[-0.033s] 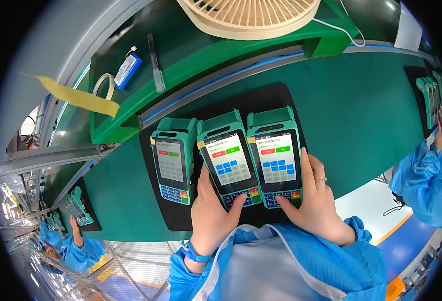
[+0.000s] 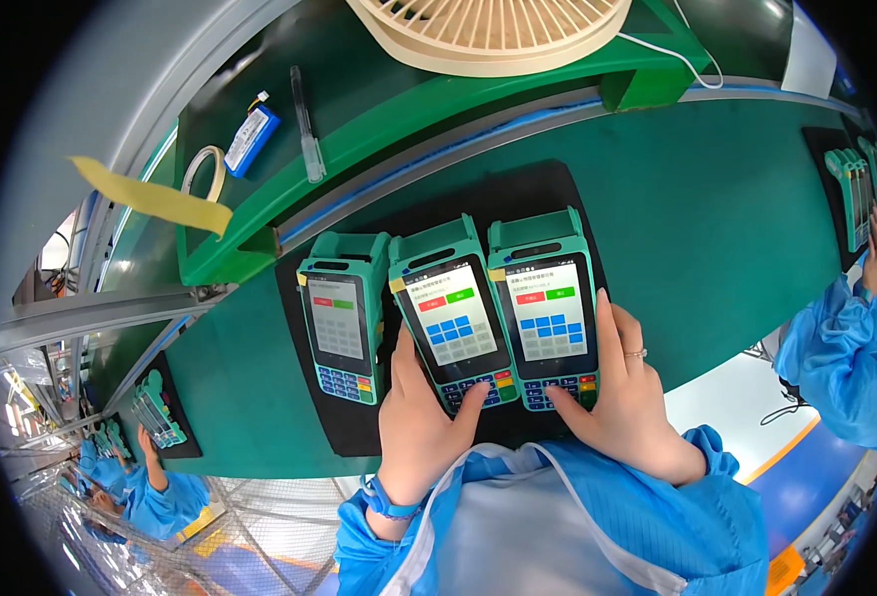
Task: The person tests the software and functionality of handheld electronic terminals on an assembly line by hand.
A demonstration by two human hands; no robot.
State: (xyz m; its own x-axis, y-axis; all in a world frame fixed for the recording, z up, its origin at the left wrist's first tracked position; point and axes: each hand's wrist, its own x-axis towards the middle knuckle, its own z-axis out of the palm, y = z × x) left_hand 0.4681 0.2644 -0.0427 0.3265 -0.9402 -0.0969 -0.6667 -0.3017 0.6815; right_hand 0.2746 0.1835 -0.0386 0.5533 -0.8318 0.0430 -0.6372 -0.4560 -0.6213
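Note:
Three green handheld payment terminals lie side by side on a black mat (image 2: 349, 429). Around the lower left side of the middle terminal (image 2: 455, 313) wraps my left hand (image 2: 418, 427), its thumb on the keypad. My right hand (image 2: 622, 407), with a ring on one finger, grips the right terminal (image 2: 546, 308) along its right edge, thumb over the keys. Both of these screens are bright, with red and green buttons above a grid of blue and grey squares. The left terminal (image 2: 336, 318) lies untouched, its screen dimmer. Yellow tabs stick to the terminals' upper left corners.
Beyond the green bench (image 2: 677, 199), a raised green shelf (image 2: 379, 149) carries a cream fan (image 2: 498, 40), a pen (image 2: 306, 124), a blue battery pack (image 2: 252, 141) and a tape roll (image 2: 205, 171). Yellow tape (image 2: 150, 194) hangs nearby. Co-workers in blue sleeves handle terminals at both sides.

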